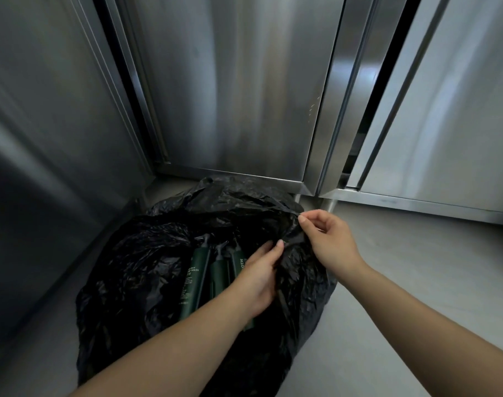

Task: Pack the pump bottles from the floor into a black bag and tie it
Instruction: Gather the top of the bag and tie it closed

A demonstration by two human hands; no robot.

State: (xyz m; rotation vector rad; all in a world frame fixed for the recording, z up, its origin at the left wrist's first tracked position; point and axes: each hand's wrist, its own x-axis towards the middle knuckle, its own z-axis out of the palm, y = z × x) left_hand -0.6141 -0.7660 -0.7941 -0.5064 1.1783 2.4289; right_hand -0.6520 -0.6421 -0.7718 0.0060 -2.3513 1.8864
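Far left: steel cabinet wall [44, 138], nothing doing there. Moving right, black bag [124, 267] sits on the floor [416, 282], tucked into the corner where the steel panels meet, mouth gaping toward the camera. Inside the opening, dark green pump bottles [194, 282] lie side by side, pumps pointing far, at least three visible; can't count more under the plastic. No loose bottles in view on the floor, so packing looks done, I'd say, w/ tying next.

Left hand [259, 279] is over the bottles, fingers together, tips pressing on a fold of the bag's right rim. Right hand [327, 242], just right of it, thumb and forefinger pinching the rim edge at the far-right side, other fingers curled.

Handling call: film is thin, crinkly, slippery, prob. tears if yanked against the hard pump heads. Bottles look rigid and, if full, heavy, so lift by gathered plastic, not a single layer. Best hold: bunch the whole rim above the pumps, twist to a neck, knot there.
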